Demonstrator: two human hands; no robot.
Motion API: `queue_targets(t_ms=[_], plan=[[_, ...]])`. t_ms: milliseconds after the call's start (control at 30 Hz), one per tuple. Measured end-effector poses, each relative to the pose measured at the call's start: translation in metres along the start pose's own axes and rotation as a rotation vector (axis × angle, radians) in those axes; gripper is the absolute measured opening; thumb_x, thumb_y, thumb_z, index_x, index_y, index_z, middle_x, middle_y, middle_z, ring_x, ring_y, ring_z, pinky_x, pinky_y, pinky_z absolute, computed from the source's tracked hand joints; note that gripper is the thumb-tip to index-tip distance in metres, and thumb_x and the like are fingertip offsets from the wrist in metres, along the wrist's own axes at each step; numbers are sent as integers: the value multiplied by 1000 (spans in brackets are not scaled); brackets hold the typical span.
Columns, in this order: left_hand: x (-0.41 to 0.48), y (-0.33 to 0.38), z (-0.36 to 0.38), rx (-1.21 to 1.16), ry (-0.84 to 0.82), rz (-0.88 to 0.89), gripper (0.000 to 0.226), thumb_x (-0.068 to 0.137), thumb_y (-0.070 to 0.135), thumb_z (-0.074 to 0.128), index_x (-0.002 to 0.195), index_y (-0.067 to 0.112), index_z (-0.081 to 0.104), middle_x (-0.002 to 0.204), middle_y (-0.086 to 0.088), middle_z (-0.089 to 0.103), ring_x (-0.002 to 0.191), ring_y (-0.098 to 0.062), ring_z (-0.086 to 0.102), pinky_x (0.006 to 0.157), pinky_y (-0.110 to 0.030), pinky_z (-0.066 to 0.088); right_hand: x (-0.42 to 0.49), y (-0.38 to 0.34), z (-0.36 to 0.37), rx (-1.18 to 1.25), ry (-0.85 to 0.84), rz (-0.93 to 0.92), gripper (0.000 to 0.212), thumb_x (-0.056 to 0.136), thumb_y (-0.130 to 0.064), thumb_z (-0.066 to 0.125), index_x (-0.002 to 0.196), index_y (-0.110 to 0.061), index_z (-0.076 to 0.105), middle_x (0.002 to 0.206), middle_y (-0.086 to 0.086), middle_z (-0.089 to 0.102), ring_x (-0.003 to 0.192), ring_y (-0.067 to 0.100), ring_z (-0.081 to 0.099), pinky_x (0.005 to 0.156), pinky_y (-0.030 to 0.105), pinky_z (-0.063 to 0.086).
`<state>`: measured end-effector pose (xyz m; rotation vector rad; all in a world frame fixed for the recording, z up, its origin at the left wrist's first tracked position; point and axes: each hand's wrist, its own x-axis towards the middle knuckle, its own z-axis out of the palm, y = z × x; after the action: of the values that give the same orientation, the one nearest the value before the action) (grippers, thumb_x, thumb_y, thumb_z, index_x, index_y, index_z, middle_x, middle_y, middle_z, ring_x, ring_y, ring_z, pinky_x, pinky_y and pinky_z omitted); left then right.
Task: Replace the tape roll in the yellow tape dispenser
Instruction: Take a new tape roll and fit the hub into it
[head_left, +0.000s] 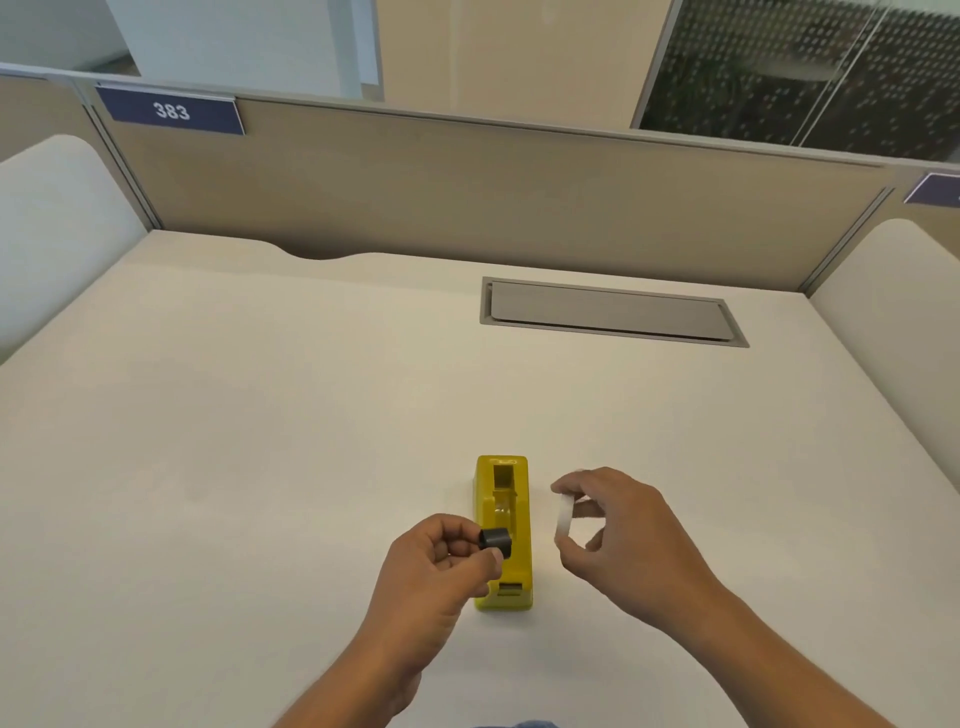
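With the yellow tape dispenser (503, 530) standing empty on the tabletop (260, 441) at lower centre, the left hand (441, 561) pinches the black hub (496, 540) and the right hand (618, 530) pinches the white tape roll (562, 517) just right of it, so the next move probably calls for sliding hub into roll.

Left hand (434, 564): forearm cut off by the bottom edge; fingertips partly hidden behind the black spindle (496, 540).
Right hand (615, 530): forearm leaves at the lower right; palm turned away from the camera.
Tape roll (563, 519): seen edge-on, so its core and tape end cannot be told; rim partly covered by fingers.
Yellow tape dispenser (503, 530): near left side hidden by the left hand and spindle; cutter blade too small to tell.
Second number plate (935, 189): cut off by the right edge, unreadable.
Blue cloth (514, 724): a sliver at the bottom edge, unidentifiable.
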<state>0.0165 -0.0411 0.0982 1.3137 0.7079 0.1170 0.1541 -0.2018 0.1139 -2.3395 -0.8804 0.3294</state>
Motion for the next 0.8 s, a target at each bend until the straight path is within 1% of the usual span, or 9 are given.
queue_targets(t_ms=[100, 133, 200, 267, 400, 567, 700, 733, 800], plan=[[0, 0, 1, 14, 15, 7, 14, 75, 12, 76, 88, 14, 71, 82, -10, 75, 74, -17, 70, 61, -19, 55, 2, 26, 14, -102, -15, 46, 36, 77, -32, 69, 111, -34, 59, 102, -19, 61, 88, -3, 63, 73, 16, 51], [1, 1, 1, 19, 20, 10, 13, 75, 13, 76, 87, 15, 71, 82, -9, 75, 72, -13, 68, 60, -17, 53, 3, 34, 18, -132, -35, 72, 37, 77, -35, 70, 111, -34, 57, 101, -17, 62, 87, -1, 63, 74, 19, 51], [2, 2, 1, 26, 20, 8, 13, 76, 16, 76, 87, 17, 72, 81, -7, 75, 71, -10, 67, 60, -18, 53, 5, 47, 25, -169, -83, 122, 33, 75, -38, 71, 104, -34, 55, 97, -14, 63, 85, 4, 62, 74, 25, 52], [4, 3, 2, 28, 17, 2, 13, 76, 19, 77, 88, 17, 72, 82, -5, 76, 73, -11, 67, 62, -22, 53, 7, 56, 29, -185, -116, 151, 29, 74, -39, 72, 96, -33, 55, 93, -13, 63, 83, 7, 61, 73, 29, 53], [6, 5, 3, 29, 17, -6, 14, 75, 24, 78, 87, 19, 74, 82, -3, 77, 74, -10, 68, 68, -27, 52, 14, 67, 34, -192, -116, 177, 29, 74, -39, 72, 99, -31, 61, 95, -12, 62, 85, 9, 60, 74, 27, 50], [11, 6, 5, 33, 14, -16, 17, 73, 27, 78, 87, 18, 74, 80, -4, 76, 72, -9, 68, 69, -25, 51, 20, 73, 38, -225, -113, 204, 34, 76, -41, 71, 107, -30, 61, 101, -10, 64, 89, 12, 61, 74, 27, 48], [17, 4, 6, 26, 13, -14, 17, 74, 26, 79, 88, 17, 74, 82, -6, 76, 74, -12, 69, 61, -18, 53, 23, 77, 39, -245, -117, 212, 31, 76, -42, 67, 104, -32, 62, 100, -10, 65, 87, 13, 61, 72, 29, 51], [18, 4, 6, 29, 12, -15, 17, 74, 26, 79, 88, 18, 74, 82, -6, 76, 75, -13, 69, 61, -18, 53, 24, 77, 39, -250, -122, 215, 29, 75, -42, 67, 102, -32, 62, 98, -9, 65, 86, 13, 61, 71, 30, 51], [21, 4, 7, 39, 16, -17, 17, 75, 28, 78, 88, 19, 74, 83, -5, 76, 77, -15, 69, 66, -24, 53, 26, 78, 38, -254, -134, 219, 26, 75, -41, 66, 98, -32, 61, 95, -10, 65, 84, 13, 61, 70, 31, 52]])
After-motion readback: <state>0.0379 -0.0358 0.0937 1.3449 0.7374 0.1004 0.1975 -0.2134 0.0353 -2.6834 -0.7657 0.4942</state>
